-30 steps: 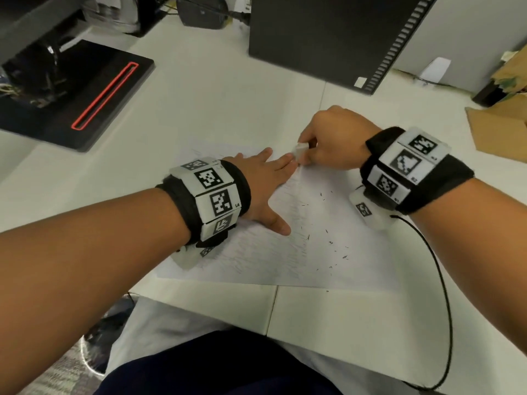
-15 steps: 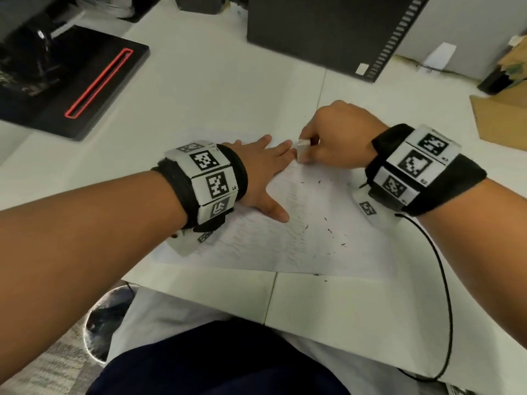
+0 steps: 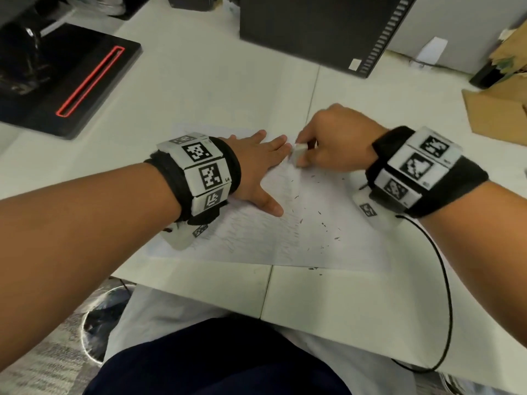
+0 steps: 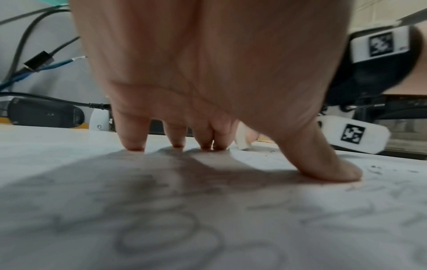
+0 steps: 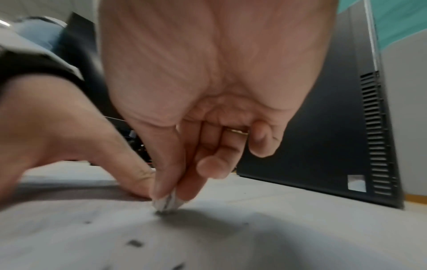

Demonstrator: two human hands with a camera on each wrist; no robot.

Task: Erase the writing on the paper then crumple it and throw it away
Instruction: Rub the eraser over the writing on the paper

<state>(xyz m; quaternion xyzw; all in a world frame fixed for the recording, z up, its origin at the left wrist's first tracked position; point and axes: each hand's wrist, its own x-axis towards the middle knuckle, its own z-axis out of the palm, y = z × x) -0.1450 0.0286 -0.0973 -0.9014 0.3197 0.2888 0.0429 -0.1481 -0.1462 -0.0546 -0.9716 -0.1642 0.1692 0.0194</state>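
Observation:
A white sheet of paper (image 3: 285, 238) with faint pencil writing lies flat on the white desk (image 3: 214, 89). My left hand (image 3: 256, 163) presses it down with straight, spread fingers (image 4: 134, 140) and thumb. My right hand (image 3: 330, 141) pinches a small white eraser (image 3: 298, 153) between thumb and fingers, its tip on the paper just right of my left fingertips. The eraser (image 5: 166, 201) looks grey with graphite at its end; the eraser (image 4: 242, 138) also shows behind my left fingers. Dark eraser crumbs (image 3: 322, 223) dot the right half of the sheet.
A black computer tower (image 3: 328, 27) stands behind the paper. A black device with a red line (image 3: 71, 81) sits at the back left. Brown cardboard (image 3: 499, 115) lies at the right. A black cable (image 3: 445, 280) runs from my right wrist. A bin (image 3: 97, 317) sits under the desk's left edge.
My right hand with the eraser has shifted slightly toward me along the upper part of the sheet. The left hand stays flat on the paper.

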